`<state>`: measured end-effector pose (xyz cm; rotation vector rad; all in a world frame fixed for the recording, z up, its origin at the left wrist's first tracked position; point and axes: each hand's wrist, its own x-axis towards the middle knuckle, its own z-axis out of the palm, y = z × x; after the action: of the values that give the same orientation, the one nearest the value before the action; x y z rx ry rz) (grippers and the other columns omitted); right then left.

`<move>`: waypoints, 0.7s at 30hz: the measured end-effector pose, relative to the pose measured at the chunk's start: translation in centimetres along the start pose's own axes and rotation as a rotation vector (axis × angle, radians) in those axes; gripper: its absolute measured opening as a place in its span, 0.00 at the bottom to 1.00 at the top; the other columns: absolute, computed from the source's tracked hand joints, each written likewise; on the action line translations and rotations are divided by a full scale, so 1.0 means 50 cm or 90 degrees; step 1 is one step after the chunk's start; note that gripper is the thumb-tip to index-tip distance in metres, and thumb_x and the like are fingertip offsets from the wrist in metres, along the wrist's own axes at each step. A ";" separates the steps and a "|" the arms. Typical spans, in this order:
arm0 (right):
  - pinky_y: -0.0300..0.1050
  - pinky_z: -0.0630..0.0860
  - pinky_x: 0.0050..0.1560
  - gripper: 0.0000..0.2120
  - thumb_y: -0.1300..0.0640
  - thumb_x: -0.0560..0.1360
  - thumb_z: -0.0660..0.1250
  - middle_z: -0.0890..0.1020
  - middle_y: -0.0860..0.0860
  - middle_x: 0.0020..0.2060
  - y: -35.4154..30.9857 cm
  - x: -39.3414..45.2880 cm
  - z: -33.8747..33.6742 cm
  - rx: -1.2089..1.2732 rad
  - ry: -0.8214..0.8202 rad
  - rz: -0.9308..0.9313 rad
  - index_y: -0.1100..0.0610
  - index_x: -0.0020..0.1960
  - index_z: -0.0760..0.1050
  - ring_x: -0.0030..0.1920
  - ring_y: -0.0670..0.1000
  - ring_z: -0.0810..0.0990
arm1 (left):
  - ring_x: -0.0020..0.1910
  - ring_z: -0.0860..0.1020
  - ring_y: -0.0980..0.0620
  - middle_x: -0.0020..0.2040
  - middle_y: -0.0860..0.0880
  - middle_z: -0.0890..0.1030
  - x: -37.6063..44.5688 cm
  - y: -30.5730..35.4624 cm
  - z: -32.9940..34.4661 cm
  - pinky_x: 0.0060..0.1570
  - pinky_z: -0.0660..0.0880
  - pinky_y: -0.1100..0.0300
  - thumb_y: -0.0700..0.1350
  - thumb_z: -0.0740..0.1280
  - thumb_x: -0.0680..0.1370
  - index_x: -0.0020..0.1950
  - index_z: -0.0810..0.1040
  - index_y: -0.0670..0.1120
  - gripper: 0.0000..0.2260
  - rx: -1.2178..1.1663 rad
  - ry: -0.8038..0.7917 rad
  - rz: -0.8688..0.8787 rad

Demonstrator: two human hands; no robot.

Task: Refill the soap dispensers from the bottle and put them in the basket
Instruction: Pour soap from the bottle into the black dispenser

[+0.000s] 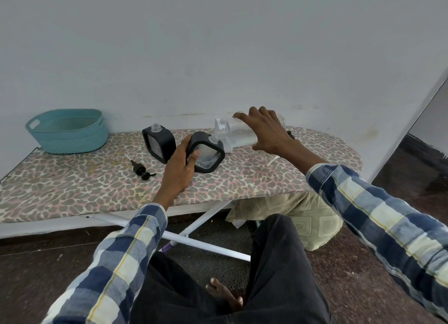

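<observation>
Black-framed dispenser [206,152], tilted, sits gripped in the left hand [180,163]; right hand [268,129] grasps the clear bottle [232,132] tipped toward its open neck.

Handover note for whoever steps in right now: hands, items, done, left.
Left hand grips a tilted dispenser, neck open. Right hand holds the clear bottle tipped, mouth just above that neck. Second dispenser stands uncapped on the board; one pump head lies in front of it. Basket at far left holds neither. Left: finish pouring, refill the second, fit pumps, basket both.
</observation>
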<state>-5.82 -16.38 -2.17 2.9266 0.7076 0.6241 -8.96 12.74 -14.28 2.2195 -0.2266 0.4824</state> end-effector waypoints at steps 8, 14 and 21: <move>0.58 0.68 0.67 0.53 0.56 0.61 0.86 0.72 0.54 0.61 -0.001 -0.001 0.000 -0.004 0.002 -0.002 0.45 0.79 0.62 0.61 0.58 0.71 | 0.77 0.74 0.47 0.80 0.49 0.73 0.000 -0.001 0.000 0.75 0.72 0.46 0.62 0.58 0.88 0.87 0.59 0.52 0.30 0.003 0.000 0.005; 0.58 0.68 0.67 0.53 0.56 0.61 0.87 0.72 0.53 0.61 0.000 0.000 0.000 -0.007 0.005 -0.003 0.45 0.78 0.62 0.60 0.58 0.71 | 0.77 0.74 0.47 0.80 0.49 0.73 0.003 -0.007 0.001 0.76 0.72 0.44 0.66 0.56 0.87 0.87 0.59 0.53 0.31 -0.001 -0.005 0.000; 0.58 0.68 0.67 0.53 0.57 0.61 0.87 0.72 0.54 0.61 0.000 -0.001 0.001 -0.006 0.006 -0.001 0.45 0.78 0.62 0.60 0.58 0.71 | 0.78 0.73 0.47 0.80 0.49 0.73 0.000 0.003 0.000 0.76 0.71 0.48 0.63 0.57 0.87 0.87 0.60 0.52 0.30 0.000 0.000 0.004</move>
<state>-5.86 -16.38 -2.22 2.9158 0.7070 0.6399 -9.00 12.65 -14.16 2.2199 -0.2347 0.4854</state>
